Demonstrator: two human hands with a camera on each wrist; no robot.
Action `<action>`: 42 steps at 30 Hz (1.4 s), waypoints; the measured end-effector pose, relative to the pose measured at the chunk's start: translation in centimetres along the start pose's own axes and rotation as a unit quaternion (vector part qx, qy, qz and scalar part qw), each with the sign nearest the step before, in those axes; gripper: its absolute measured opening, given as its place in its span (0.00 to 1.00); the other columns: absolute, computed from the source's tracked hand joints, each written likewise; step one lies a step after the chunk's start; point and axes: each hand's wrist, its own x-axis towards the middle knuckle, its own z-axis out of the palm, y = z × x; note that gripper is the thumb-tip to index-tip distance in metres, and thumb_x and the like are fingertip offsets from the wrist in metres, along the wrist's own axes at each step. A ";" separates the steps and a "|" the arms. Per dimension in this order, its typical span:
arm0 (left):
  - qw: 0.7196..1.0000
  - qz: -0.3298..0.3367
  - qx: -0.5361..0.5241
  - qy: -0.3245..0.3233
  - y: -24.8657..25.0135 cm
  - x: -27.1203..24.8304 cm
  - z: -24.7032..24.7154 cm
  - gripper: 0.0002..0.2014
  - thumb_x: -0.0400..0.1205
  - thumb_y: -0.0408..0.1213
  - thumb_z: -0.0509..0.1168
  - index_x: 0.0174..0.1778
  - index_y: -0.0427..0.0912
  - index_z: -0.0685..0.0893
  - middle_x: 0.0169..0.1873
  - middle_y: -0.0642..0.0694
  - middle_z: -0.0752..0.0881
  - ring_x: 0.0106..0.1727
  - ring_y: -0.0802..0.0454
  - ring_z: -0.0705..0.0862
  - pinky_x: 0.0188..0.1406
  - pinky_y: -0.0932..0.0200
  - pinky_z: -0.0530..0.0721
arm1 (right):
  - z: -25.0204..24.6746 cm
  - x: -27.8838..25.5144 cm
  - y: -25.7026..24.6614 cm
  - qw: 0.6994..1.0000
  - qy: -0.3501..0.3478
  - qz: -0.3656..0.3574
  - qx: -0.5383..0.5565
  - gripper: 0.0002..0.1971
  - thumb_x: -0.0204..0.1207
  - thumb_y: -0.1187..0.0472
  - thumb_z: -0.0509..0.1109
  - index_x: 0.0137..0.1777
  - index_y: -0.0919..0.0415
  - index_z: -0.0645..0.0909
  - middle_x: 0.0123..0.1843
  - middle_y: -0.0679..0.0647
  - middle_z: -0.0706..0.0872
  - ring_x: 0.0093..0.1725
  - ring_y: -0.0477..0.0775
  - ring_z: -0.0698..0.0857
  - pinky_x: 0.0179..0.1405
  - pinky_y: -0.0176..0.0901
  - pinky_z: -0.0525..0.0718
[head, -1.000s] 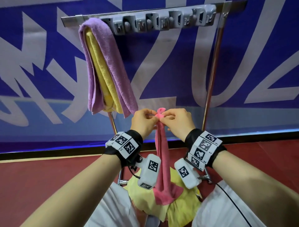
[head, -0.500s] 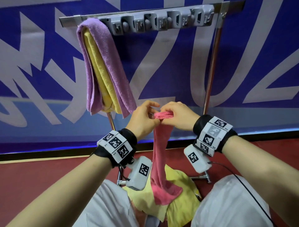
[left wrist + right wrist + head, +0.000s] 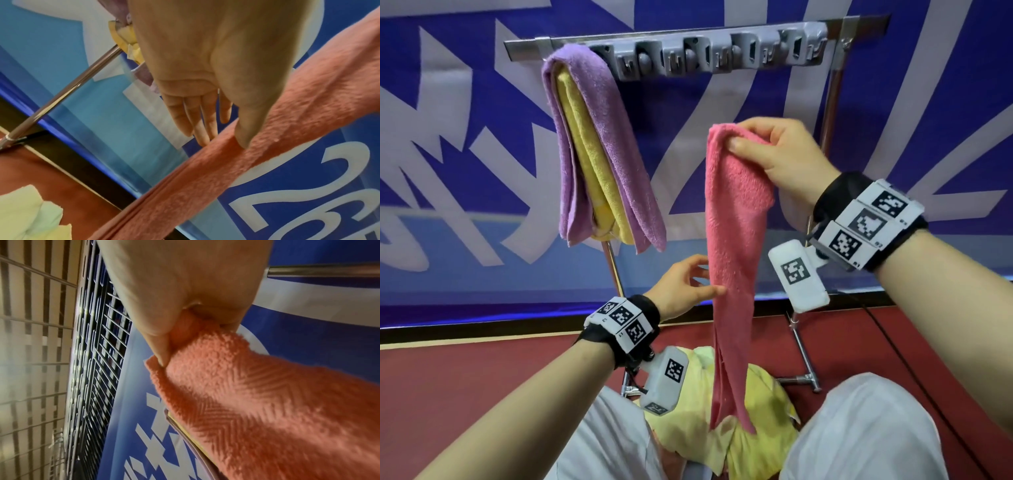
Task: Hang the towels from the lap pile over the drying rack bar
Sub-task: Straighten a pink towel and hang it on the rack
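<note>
A pink towel (image 3: 736, 222) hangs lengthwise in front of me, its lower end resting on the yellow-green lap pile (image 3: 688, 421). My right hand (image 3: 746, 137) pinches its top corner, held below the rack bar (image 3: 524, 51). My left hand (image 3: 710, 277) is lower down at the towel's left edge, thumb on the front and straight fingers behind it. In the left wrist view the thumb tip of the left hand (image 3: 224, 142) presses the pink towel (image 3: 267, 129). The right wrist view shows the right hand (image 3: 164, 363) gripping the pink towel (image 3: 267, 402). A purple towel (image 3: 602, 120) over a yellow towel (image 3: 582, 137) hangs on the bar's left end.
A grey hook strip (image 3: 715, 51) runs along the bar's middle and right. Chrome posts (image 3: 832, 102) stand at both ends, with a foot (image 3: 804, 359) on the red floor. A blue and white banner (image 3: 448, 171) fills the background behind the rack.
Both hands were together at the towel's top. Now the right hand has lifted the top up and to the right, and the left hand has moved down along the towel's left edge.
</note>
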 end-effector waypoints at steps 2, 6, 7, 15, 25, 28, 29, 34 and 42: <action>1.000 0.011 0.015 -0.007 -0.2 0.1 0.4 0.21 0.77 0.35 0.74 0.66 0.40 0.79 0.58 0.47 0.86 0.43 0.54 0.87 0.38 0.63 0.85 | -0.4 0.5 -1.0 1.000 0.004 -0.005 -0.002 0.04 0.78 0.63 0.70 0.50 0.59 0.86 0.41 0.50 0.87 0.40 0.42 0.84 0.43 0.34 0.82; 1.000 0.021 0.018 0.012 -1.0 0.4 0.8 0.18 0.77 0.29 0.72 0.62 0.37 0.82 0.55 0.45 0.88 0.35 0.60 0.84 0.35 0.65 0.84 | -1.0 0.9 -2.1 0.999 0.031 -0.010 0.017 0.08 0.78 0.64 0.70 0.54 0.65 0.85 0.41 0.50 0.86 0.38 0.41 0.84 0.42 0.32 0.82; 1.000 0.023 0.020 0.006 -1.1 0.4 0.8 0.16 0.77 0.28 0.71 0.61 0.37 0.83 0.53 0.46 0.88 0.36 0.60 0.85 0.36 0.67 0.84 | -1.0 0.9 -2.2 0.999 0.035 -0.013 0.018 0.08 0.78 0.64 0.69 0.54 0.65 0.85 0.41 0.50 0.86 0.38 0.42 0.84 0.42 0.32 0.82; 0.997 -0.053 0.050 -0.010 -7.1 0.5 1.3 0.09 0.77 0.37 0.71 0.50 0.38 0.89 0.46 0.44 0.91 0.47 0.50 0.88 0.54 0.50 0.86 | -1.8 1.6 -3.9 0.988 0.106 -0.033 0.108 0.04 0.80 0.64 0.68 0.49 0.61 0.84 0.40 0.50 0.86 0.38 0.43 0.85 0.43 0.36 0.84; 0.988 -0.081 -0.028 0.125 -6.5 2.2 -1.8 0.16 0.87 0.42 0.57 0.53 0.34 0.86 0.45 0.44 0.87 0.46 0.51 0.84 0.53 0.54 0.79 | -4.0 0.6 1.2 0.922 0.123 0.070 -0.361 0.08 0.76 0.53 0.67 0.50 0.55 0.83 0.52 0.53 0.87 0.53 0.56 0.84 0.49 0.40 0.78; 0.994 -0.032 -0.009 0.102 -2.1 3.2 -3.9 0.14 0.87 0.39 0.57 0.39 0.44 0.85 0.34 0.53 0.85 0.37 0.59 0.81 0.48 0.59 0.77 | -1.6 -2.4 5.7 0.851 -0.157 0.162 -0.474 0.08 0.75 0.55 0.69 0.51 0.55 0.84 0.54 0.53 0.88 0.54 0.54 0.85 0.50 0.37 0.78; 0.996 -0.017 0.004 0.086 -0.5 3.5 -4.3 0.16 0.87 0.38 0.58 0.33 0.45 0.80 0.28 0.55 0.80 0.31 0.61 0.76 0.41 0.60 0.75 | -0.5 -3.1 7.0 0.864 -0.202 0.176 -0.426 0.10 0.75 0.55 0.71 0.55 0.55 0.83 0.55 0.52 0.88 0.54 0.51 0.85 0.52 0.37 0.78; 0.992 0.022 0.114 -0.050 5.3 4.9 -5.7 0.10 0.86 0.41 0.62 0.42 0.47 0.86 0.34 0.56 0.84 0.34 0.65 0.79 0.42 0.64 0.77 | 4.8 -3.4 8.2 0.968 -0.189 0.150 -0.065 0.12 0.80 0.54 0.67 0.60 0.56 0.82 0.51 0.44 0.85 0.48 0.32 0.81 0.51 0.18 0.75; 0.988 0.032 0.151 0.022 9.8 4.5 -13.2 0.17 0.82 0.51 0.65 0.35 0.43 0.85 0.29 0.54 0.83 0.31 0.60 0.79 0.36 0.63 0.79 | 5.5 3.1 5.8 0.984 -0.125 0.124 0.026 0.22 0.83 0.48 0.62 0.49 0.68 0.86 0.43 0.57 0.86 0.43 0.51 0.82 0.50 0.47 0.79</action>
